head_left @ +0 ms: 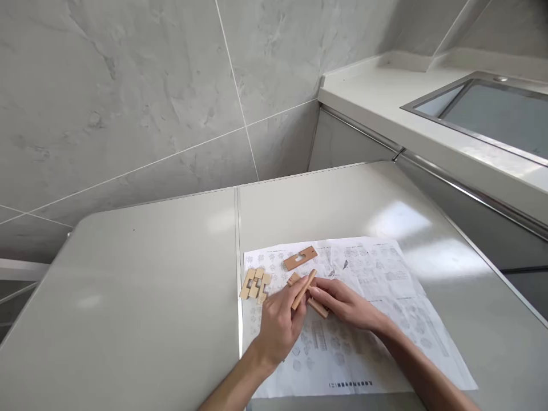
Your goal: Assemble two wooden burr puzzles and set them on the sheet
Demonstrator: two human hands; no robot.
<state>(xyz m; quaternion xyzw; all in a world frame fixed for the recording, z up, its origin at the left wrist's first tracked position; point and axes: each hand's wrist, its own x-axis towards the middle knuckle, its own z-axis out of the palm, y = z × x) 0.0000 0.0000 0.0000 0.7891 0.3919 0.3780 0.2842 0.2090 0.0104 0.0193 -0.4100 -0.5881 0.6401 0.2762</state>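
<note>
My left hand (280,317) is closed around a narrow wooden stick (305,289), which slants up to the right. Crossing beneath it lies a second wooden bar (318,308), and my right hand (340,301) pinches this bar between thumb and fingers. The two pieces meet at my fingertips; whether they interlock I cannot tell. Just beyond my hands, a flat brown wooden piece (292,262) with a cut-out in its middle rests on the printed sheet. Left of my left hand sits a cluster of pale notched wooden pieces (256,284).
A large white sheet (411,337) with small printed drawings lies under my hands on the light table (149,308). A seam runs across the tabletop by the sheet's left edge. At right is a counter (363,91) with a sink (492,114); a grey tiled wall (149,85) stands behind.
</note>
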